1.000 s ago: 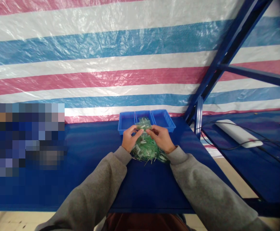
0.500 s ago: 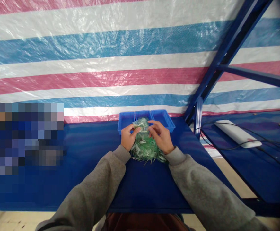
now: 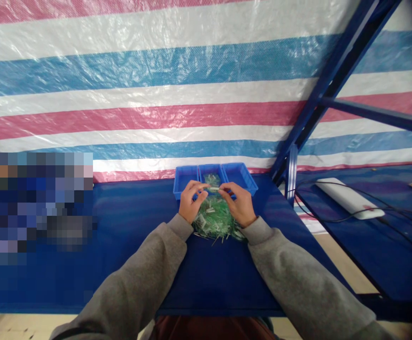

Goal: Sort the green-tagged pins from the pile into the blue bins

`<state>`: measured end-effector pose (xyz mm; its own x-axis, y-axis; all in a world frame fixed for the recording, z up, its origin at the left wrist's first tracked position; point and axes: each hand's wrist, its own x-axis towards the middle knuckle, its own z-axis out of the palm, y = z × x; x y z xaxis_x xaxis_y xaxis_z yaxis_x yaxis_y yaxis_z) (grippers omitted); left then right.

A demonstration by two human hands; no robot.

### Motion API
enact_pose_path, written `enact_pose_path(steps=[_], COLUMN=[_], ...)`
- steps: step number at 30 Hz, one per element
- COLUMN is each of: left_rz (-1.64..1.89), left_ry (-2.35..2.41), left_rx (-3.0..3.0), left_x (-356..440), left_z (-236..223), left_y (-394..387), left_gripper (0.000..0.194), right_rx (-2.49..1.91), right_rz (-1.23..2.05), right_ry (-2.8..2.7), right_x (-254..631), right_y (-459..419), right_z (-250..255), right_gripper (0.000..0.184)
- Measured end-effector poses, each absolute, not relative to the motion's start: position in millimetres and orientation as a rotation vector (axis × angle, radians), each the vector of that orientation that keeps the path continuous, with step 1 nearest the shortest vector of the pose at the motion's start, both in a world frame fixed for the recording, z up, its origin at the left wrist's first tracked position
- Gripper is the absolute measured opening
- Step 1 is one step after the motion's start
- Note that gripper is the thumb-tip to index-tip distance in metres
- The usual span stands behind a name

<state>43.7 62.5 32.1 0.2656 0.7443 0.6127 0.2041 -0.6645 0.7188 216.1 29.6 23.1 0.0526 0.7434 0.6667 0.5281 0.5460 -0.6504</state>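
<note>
Blue table, trays, green pile

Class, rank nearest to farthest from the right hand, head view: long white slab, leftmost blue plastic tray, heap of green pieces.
1. Heap of green pieces, left of the right hand.
2. Leftmost blue plastic tray, beyond left hand.
3. Long white slab, far right.

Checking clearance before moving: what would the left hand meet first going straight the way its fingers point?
Probably the small white piece at the fingertips of the right hand; depth is unclear, and the left hand may be touching it.
</note>
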Motion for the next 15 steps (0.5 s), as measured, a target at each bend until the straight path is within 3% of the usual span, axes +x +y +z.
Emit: enact_pose_path(steps=[4, 15], left_rz=[1.493, 1.412], left_ry=[0.886, 0.905], left_rx=[2.124, 2.028], left_x=[41.6, 42.7], left_z=[32.4, 31.6], left_y=[64.7, 61.4], left_gripper=[0.022, 0.019], right_rx=[-1.136, -1.132], right_rz=[0.259, 0.249], right_ry=[-1.586, -1.511], right_x=[215.0, 210.9], right_y=[27.2, 21.9], right_z=[24.6, 28.6], right_gripper=[0.016, 0.020])
